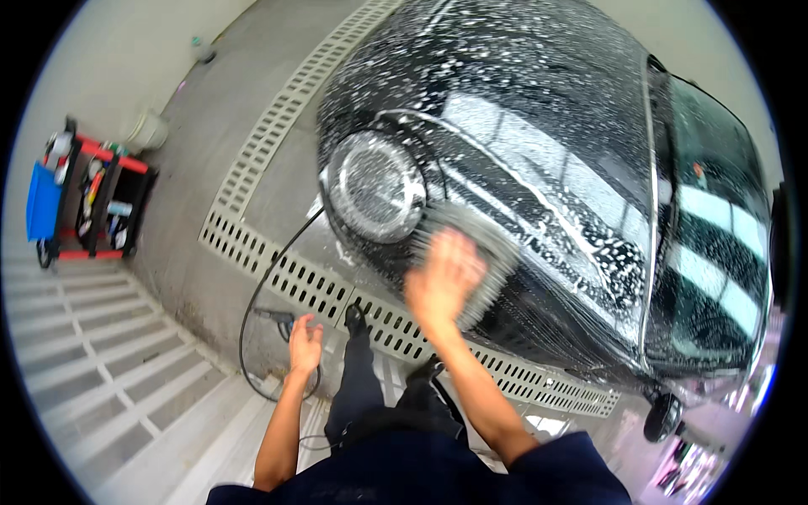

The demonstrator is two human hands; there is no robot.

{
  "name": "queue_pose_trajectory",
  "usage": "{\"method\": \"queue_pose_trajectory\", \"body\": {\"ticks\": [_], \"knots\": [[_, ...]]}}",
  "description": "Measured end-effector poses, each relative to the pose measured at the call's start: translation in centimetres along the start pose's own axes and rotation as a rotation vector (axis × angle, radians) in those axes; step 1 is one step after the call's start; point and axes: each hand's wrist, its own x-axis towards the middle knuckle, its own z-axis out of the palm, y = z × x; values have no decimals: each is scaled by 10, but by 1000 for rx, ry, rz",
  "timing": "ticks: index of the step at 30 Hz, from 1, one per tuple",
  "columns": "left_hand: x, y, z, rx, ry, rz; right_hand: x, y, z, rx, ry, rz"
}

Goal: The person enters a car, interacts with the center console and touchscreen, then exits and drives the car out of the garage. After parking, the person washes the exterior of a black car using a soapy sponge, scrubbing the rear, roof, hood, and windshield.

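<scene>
A black car (pixel 547 143) covered in soap foam fills the upper right of the view. My right hand (pixel 442 278) presses a grey wash mitt (pixel 484 252) against the car's front fender, just right of the round headlight (pixel 374 187). The hand and mitt are blurred. My left hand (pixel 305 343) hangs free at my side with fingers spread, holding nothing, above the wet concrete floor.
A black hose (pixel 252 303) with a spray gun (pixel 273 317) lies on the floor by my feet. A long drain grate (pixel 311 286) runs under the car's front. A red and black tool cart (pixel 88 202) and a white bucket (pixel 150 130) stand at the left wall.
</scene>
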Motion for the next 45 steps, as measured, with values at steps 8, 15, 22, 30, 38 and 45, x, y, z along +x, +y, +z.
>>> {"method": "queue_pose_trajectory", "body": {"ticks": [8,15,22,30,38,45], "knots": [[113,210,31,67,79,639,130,-2,-45,309,-39,-69],[142,278,78,263,292,820,-72,392,-68,-78,201,888],[149,281,72,212,244,858,157,310,-36,-14,171,586],[157,285,37,356,-212,864,402,-109,99,-87,-258,-395],[330,349,-8,421,-254,967,455,-24,49,100,-80,-336],[428,470,40,403,-182,1052,244,471,-32,176,288,980]]}}
